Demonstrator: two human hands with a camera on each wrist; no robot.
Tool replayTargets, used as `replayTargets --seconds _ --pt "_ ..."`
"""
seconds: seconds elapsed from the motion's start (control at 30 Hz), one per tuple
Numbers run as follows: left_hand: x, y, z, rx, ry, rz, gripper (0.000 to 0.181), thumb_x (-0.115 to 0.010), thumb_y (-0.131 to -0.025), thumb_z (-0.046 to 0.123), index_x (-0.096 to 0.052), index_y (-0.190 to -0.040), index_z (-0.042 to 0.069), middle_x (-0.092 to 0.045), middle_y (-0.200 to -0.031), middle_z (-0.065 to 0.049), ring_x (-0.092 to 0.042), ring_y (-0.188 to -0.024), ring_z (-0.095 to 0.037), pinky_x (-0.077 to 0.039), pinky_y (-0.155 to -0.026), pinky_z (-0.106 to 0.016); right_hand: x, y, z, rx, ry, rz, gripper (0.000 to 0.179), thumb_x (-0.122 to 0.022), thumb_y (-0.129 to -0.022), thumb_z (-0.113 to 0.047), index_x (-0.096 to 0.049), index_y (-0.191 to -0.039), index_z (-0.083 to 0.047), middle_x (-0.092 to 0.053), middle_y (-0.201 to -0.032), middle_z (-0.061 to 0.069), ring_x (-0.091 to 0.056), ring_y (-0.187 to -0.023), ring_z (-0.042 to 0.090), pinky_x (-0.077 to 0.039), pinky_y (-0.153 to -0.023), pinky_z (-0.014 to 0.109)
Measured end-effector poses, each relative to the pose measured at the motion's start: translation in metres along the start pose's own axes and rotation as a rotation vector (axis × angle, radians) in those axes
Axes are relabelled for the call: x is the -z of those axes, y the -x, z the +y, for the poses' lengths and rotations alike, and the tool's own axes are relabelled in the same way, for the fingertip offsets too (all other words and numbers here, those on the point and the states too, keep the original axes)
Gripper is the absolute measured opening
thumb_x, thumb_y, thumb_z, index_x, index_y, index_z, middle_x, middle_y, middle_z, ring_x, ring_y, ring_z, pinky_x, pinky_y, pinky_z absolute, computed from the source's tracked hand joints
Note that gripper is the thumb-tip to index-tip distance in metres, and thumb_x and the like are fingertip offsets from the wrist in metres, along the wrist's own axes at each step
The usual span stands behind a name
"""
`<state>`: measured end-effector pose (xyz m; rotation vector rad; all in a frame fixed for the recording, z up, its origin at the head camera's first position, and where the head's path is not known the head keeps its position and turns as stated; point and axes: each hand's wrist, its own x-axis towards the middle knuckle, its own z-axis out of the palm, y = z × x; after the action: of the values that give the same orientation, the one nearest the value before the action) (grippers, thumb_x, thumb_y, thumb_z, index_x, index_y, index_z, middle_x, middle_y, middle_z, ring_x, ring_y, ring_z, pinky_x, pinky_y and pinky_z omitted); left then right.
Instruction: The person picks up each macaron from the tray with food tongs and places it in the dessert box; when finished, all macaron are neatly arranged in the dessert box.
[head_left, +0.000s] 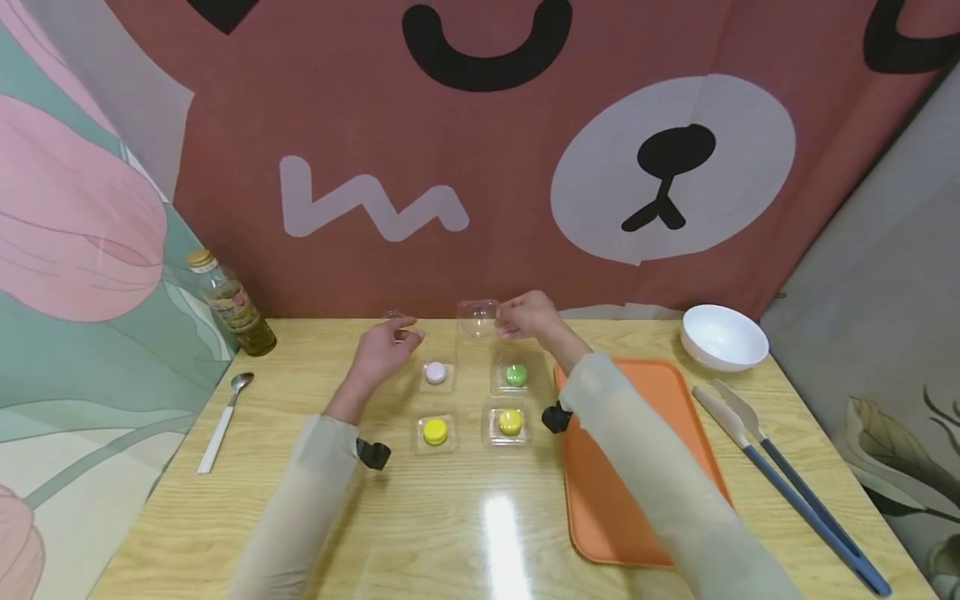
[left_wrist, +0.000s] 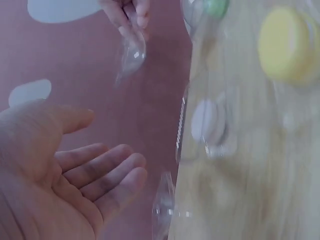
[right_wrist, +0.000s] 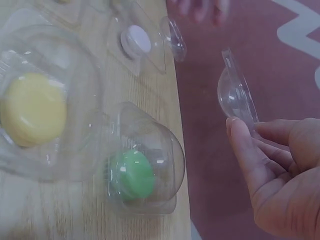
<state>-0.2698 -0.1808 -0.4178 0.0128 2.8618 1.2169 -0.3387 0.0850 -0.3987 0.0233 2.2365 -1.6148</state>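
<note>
My right hand [head_left: 531, 319] pinches a clear domed plastic lid [right_wrist: 235, 95] by its edge, raised above the back of the table. My left hand [head_left: 386, 350] holds nothing; its fingers are extended and slightly bent in the left wrist view. Beside it, another clear plastic piece [left_wrist: 163, 210] lies by the table's back edge. A lilac macaron [head_left: 436, 372] sits in a clear tray in front of the hands. The green macaron [right_wrist: 136, 175] has a clear dome over it. Closer to me are two yellow macarons [head_left: 435, 431], each in clear plastic packaging.
An orange tray [head_left: 622, 500] lies under the right forearm. Right of it are blue-handled tongs [head_left: 802, 492] and a white bowl [head_left: 724, 337]. At left stand a bottle [head_left: 236, 308] of yellowish liquid and a white-handled spoon [head_left: 223, 425]. A printed cloth [head_left: 360, 275] hangs behind the table.
</note>
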Motion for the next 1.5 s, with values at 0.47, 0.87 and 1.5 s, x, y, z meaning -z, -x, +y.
replayTargets --seconds 0.47,0.87,1.5 --pt "-0.025 -0.008 0.030 0.112 0.450 -0.141 0.042 -0.062 -0.100 0.024 -0.061 -0.140 0.008 -0.073 -0.122 -0.017 -0.077 -0.088 -0.026 -0.064 -0.074 -0.032 0.000 0.014 -0.002 0.019 -0.048 -0.047 0.032 -0.058 -0.101 -0.008 -0.064 -0.130 0.005 -0.070 -0.119 0.025 -0.073 -0.073 0.013 -0.062 -0.089 0.038" --pt "-0.033 -0.014 0.037 0.160 0.547 -0.117 0.037 -0.064 -0.097 0.014 -0.065 -0.133 0.007 -0.078 -0.101 -0.017 -0.078 -0.081 -0.027 -0.064 -0.068 -0.033 0.000 0.019 -0.003 0.041 -0.002 -0.073 0.035 -0.058 -0.102 -0.013 -0.063 -0.134 0.002 -0.071 -0.119 0.024 -0.074 -0.080 0.018 -0.063 -0.082 0.033" --pt "-0.039 -0.015 0.039 0.070 0.670 -0.009 0.030 -0.067 -0.094 0.004 -0.066 -0.125 -0.001 -0.072 -0.114 -0.028 -0.075 -0.074 -0.015 -0.063 -0.084 -0.043 0.009 0.014 0.011 0.070 -0.107 -0.315 0.070 -0.033 -0.104 -0.062 -0.054 -0.146 -0.009 -0.065 -0.133 0.023 -0.074 -0.103 0.030 -0.055 -0.101 0.051"
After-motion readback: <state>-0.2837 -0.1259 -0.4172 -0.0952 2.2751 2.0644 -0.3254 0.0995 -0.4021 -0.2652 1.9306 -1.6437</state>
